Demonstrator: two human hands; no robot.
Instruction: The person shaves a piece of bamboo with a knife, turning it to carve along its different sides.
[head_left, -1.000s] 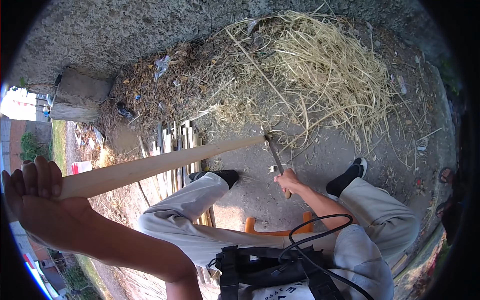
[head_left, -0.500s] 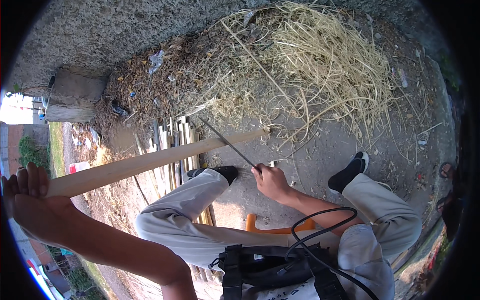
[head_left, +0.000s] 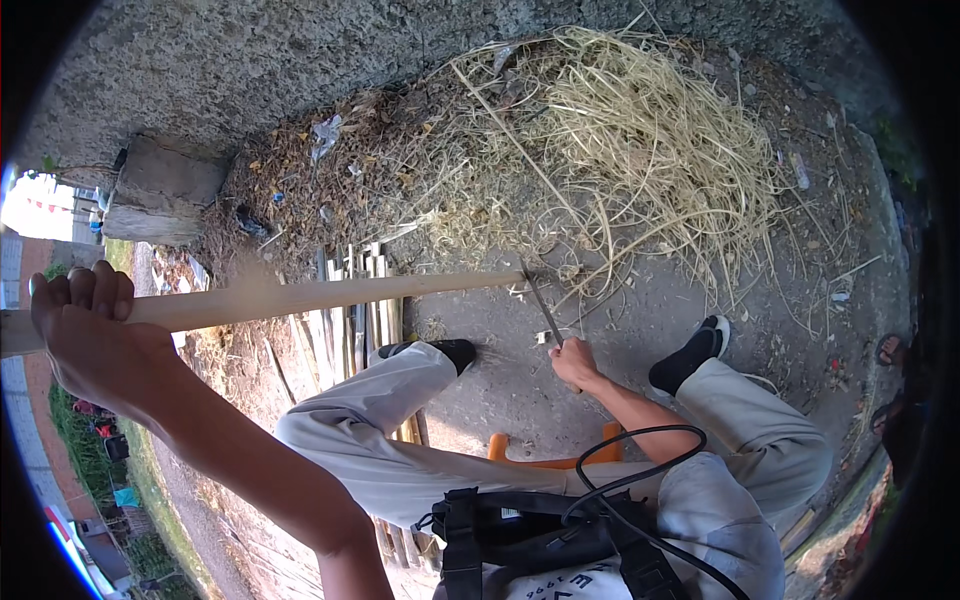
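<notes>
My left hand (head_left: 105, 325) is closed round a long, pale, smooth pole (head_left: 350, 294), with one end running past it at the left. The pole stretches rightward, nearly level, and gets thinner toward its far tip. In my right hand (head_left: 577, 364) is a knife with a long, narrow, dark blade (head_left: 543, 312), its handle hidden by my fingers. The blade points up and away from me, and its upper part lies at the pole's thin tip. Whether the edge bites into the wood cannot be made out.
A heap of pale, curly shavings (head_left: 665, 165) covers the far right ground. Several split sticks (head_left: 372, 325) lie beyond my left leg. Between my legs shows an orange stool (head_left: 555, 463). A black bag (head_left: 530, 545) with a loose cable (head_left: 640, 432) hangs at my front. A concrete block (head_left: 165, 190) stands far left.
The knife has slid rightward along the pole, from its middle part to the thin tip. My left hand has risen slightly, and the pole now lies more level.
</notes>
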